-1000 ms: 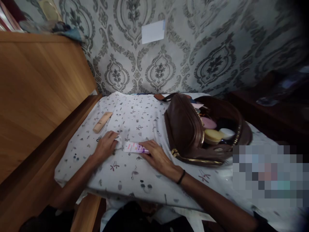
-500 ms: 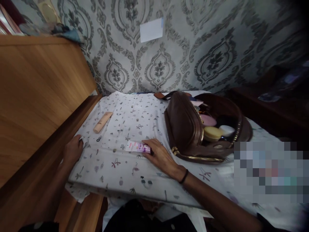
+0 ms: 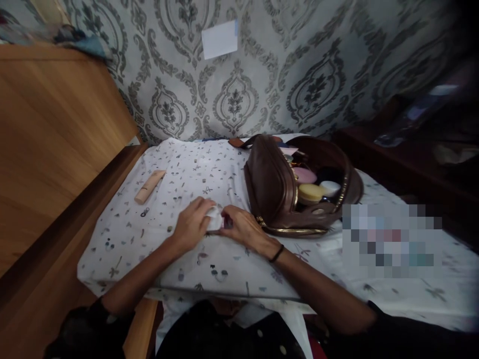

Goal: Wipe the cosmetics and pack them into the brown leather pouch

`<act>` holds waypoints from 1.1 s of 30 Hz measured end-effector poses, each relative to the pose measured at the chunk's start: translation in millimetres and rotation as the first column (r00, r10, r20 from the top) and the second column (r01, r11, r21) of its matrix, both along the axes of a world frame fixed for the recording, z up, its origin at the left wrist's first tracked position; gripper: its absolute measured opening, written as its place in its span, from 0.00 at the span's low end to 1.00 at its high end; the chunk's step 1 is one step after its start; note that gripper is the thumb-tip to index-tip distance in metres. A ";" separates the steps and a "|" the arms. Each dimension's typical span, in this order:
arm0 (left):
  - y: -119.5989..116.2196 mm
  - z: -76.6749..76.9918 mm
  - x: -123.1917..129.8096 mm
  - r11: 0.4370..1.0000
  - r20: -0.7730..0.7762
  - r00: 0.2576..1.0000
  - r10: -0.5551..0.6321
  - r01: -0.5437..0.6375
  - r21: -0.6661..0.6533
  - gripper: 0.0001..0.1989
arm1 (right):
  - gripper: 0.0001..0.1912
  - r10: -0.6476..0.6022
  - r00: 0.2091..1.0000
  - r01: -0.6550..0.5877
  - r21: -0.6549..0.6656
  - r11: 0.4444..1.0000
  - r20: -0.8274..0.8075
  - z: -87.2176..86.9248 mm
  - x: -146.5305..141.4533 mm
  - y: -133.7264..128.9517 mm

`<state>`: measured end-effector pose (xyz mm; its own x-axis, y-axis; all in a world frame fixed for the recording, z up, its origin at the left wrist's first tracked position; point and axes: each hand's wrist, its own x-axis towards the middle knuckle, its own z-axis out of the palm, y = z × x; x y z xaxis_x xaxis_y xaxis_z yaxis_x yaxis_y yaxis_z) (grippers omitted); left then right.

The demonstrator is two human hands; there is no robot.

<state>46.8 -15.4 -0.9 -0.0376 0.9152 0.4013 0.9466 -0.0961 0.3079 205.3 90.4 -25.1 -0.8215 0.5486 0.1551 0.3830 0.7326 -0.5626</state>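
Near the middle of the patterned white cloth, my left hand is closed on a white tissue or wipe. The white piece lies against a small purple tube, which my right hand grips at its dark end. Both hands almost touch, and most of the tube is hidden between them. A peach-coloured tube lies on the cloth to the left. The brown leather bag stands open just beyond my right hand, with a yellow round case, a pink one and a white one inside.
A wooden cabinet borders the cloth on the left. A patterned wall rises behind. At the right are a dark ledge with a clear bottle and a blurred-out patch on the cloth.
My left hand has come from the cloth's left edge to the middle, bringing the white piece against the purple tube. My right hand still holds the tube. The view has shifted slightly right.
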 end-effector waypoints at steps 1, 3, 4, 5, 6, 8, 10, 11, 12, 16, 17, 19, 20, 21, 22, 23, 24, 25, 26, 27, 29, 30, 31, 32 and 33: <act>6.4 -3.8 8.6 0.999 -0.043 0.999 0.011 -0.013 -0.048 0.16 | 0.13 -0.017 1.000 0.017 0.005 1.000 0.003 0.1 -0.4 -0.4; 14.5 -10.9 14.7 0.995 -0.082 0.996 0.039 -0.046 -0.087 0.13 | 0.14 -0.034 0.999 0.034 0.000 0.999 0.003 -0.1 -1.0 -0.7; 16.1 -14.0 12.1 0.994 -0.086 0.995 0.055 -0.062 -0.090 0.13 | 0.14 -0.034 0.999 0.034 -0.013 0.999 0.000 0.0 -1.0 -0.5; 16.2 -16.6 6.4 0.993 -0.083 0.994 0.069 -0.076 -0.090 0.13 | 0.14 -0.032 0.999 0.032 -0.030 0.999 -0.002 0.1 -1.0 -0.3; 14.8 -19.0 -1.7 0.991 -0.084 0.993 0.085 -0.093 -0.096 0.13 | 0.14 -0.027 1.000 0.026 -0.046 0.999 -0.002 0.4 -0.8 0.0; 8.7 -22.6 -21.6 0.984 -0.099 0.987 0.126 -0.137 -0.114 0.14 | 0.13 -0.019 1.000 0.019 -0.065 0.998 0.001 1.2 -0.3 0.6; 0.2 -24.7 -40.5 0.975 -0.139 0.976 0.166 -0.183 -0.126 0.14 | 0.13 -0.014 1.000 0.014 -0.073 0.997 0.009 2.0 0.4 1.1; -3.9 -25.2 -47.9 0.970 -0.163 0.969 0.183 -0.205 -0.129 0.14 | 0.13 -0.006 1.000 0.007 -0.076 0.997 0.011 2.3 0.6 1.3; -7.5 -25.4 -53.5 0.966 -0.186 0.962 0.200 -0.225 -0.129 0.14 | 0.13 0.007 1.000 -0.006 -0.079 0.997 0.009 2.4 0.9 1.5; -15.1 -23.4 -60.7 0.944 -0.245 0.938 0.246 -0.289 -0.157 0.16 | 0.12 0.077 0.997 -0.078 -0.051 0.996 -0.024 1.3 1.3 2.3; -16.1 -22.8 -60.6 0.942 -0.257 0.936 0.242 -0.290 -0.169 0.16 | 0.10 0.087 0.996 -0.088 -0.037 0.995 -0.031 0.8 1.4 2.5; -18.8 -22.3 -60.3 0.948 -0.277 0.939 0.203 -0.259 -0.184 0.16 | 0.08 0.094 0.995 -0.095 -0.023 0.995 -0.040 0.5 1.5 2.6; -21.0 -22.5 -60.5 0.956 -0.284 0.943 0.175 -0.232 -0.181 0.16 | 0.08 0.094 0.994 -0.095 -0.028 0.995 -0.048 0.7 1.6 2.6; -23.9 -23.2 -60.8 0.964 -0.292 0.945 0.148 -0.204 -0.171 0.16 | 0.07 0.092 0.994 -0.095 -0.041 0.995 -0.063 1.3 1.8 2.3; -27.4 -24.2 -61.4 0.972 -0.301 0.945 0.127 -0.179 -0.154 0.16 | 0.08 0.094 0.992 -0.099 -0.064 0.993 -0.083 2.1 2.1 1.9; -31.4 -25.3 -62.1 0.978 -0.312 0.943 0.116 -0.164 -0.132 0.18 | 0.08 0.096 0.990 -0.106 -0.092 0.990 -0.105 3.1 2.5 1.5; -35.7 -26.5 -62.9 0.981 -0.325 0.938 0.117 -0.161 -0.111 0.18 | 0.08 0.099 0.987 -0.115 -0.124 0.986 -0.129 4.1 2.9 1.0; -40.0 -27.5 -63.7 0.981 -0.336 0.933 0.126 -0.168 -0.098 0.18 | 0.08 0.099 0.983 -0.123 -0.157 0.980 -0.155 4.8 3.3 0.6; -44.1 -28.2 -64.7 0.980 -0.341 0.931 0.128 -0.171 -0.099 0.17 | 0.08 0.094 0.979 -0.129 -0.191 0.973 -0.181 4.9 3.4 0.3; -47.8 -28.2 -65.8 0.980 -0.338 0.933 0.119 -0.166 -0.113 0.16 | 0.08 0.084 0.975 -0.131 -0.224 0.966 -0.207 4.3 3.3 0.4; -53.3 -25.4 -67.8 0.981 -0.292 0.953 0.086 -0.131 -0.141 0.14 | 0.09 0.050 0.963 -0.130 -0.297 0.946 -0.265 0.7 1.8 1.3; -54.8 -22.3 -68.2 0.984 -0.245 0.967 0.075 -0.111 -0.136 0.14 | 0.09 0.032 0.955 -0.136 -0.339 0.931 -0.295 -1.9 0.4 2.0; -55.1 -18.0 -67.7 0.989 -0.190 0.979 0.079 -0.101 -0.111 0.15 | 0.10 0.016 0.945 -0.148 -0.383 0.912 -0.326 -4.7 -1.2 2.9; -54.3 -12.6 -66.1 0.992 -0.131 0.987 0.096 -0.106 -0.067 0.15 | 0.10 0.004 0.934 -0.167 -0.425 0.890 -0.358 -7.4 -2.9 3.7; -52.3 -6.4 -63.0 0.993 -0.075 0.990 0.118 -0.119 -0.011 0.15 | 0.10 -0.006 0.921 -0.192 -0.465 0.864 -0.390 -9.6 -4.6 4.4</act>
<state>-16.2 -67.7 -7.3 -0.1166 0.9123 0.3925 0.9713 0.0222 0.2368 200.6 94.7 -34.7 -0.8090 0.5568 0.1886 0.0213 0.3484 -0.9371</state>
